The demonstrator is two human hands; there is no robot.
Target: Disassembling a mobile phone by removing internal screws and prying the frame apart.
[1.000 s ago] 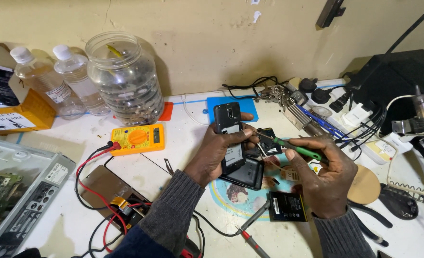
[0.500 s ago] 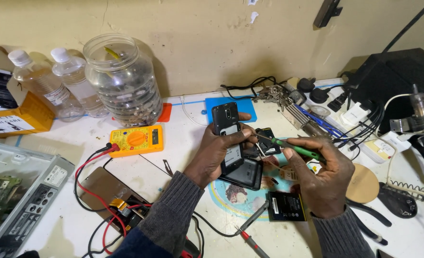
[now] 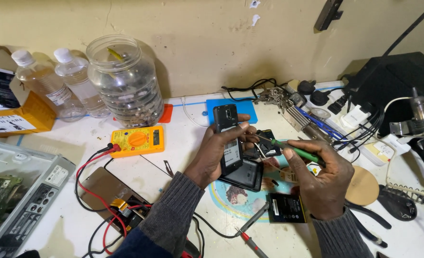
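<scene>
A big clear jar (image 3: 125, 81) stands by the wall next to two plastic bottles (image 3: 59, 83), a yellow meter (image 3: 137, 141) with red and black wires (image 3: 93, 162) lies on the white table (image 3: 183, 143), and a blue mat (image 3: 243, 111) sits behind

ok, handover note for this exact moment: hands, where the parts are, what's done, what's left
Left hand: holds the black phone upright above the bench, back cover off.
Right hand: grips the green screwdriver, tip at the phone's right edge.
Parts: the black back cover lies under the phone; the flat black battery lies in front of the right hand; the yellow multimeter sits to the left with its red and black leads.
Done: cover and battery are out.
Left: the phone's body is not yet opened; whether any screws are out cannot be told.
</scene>
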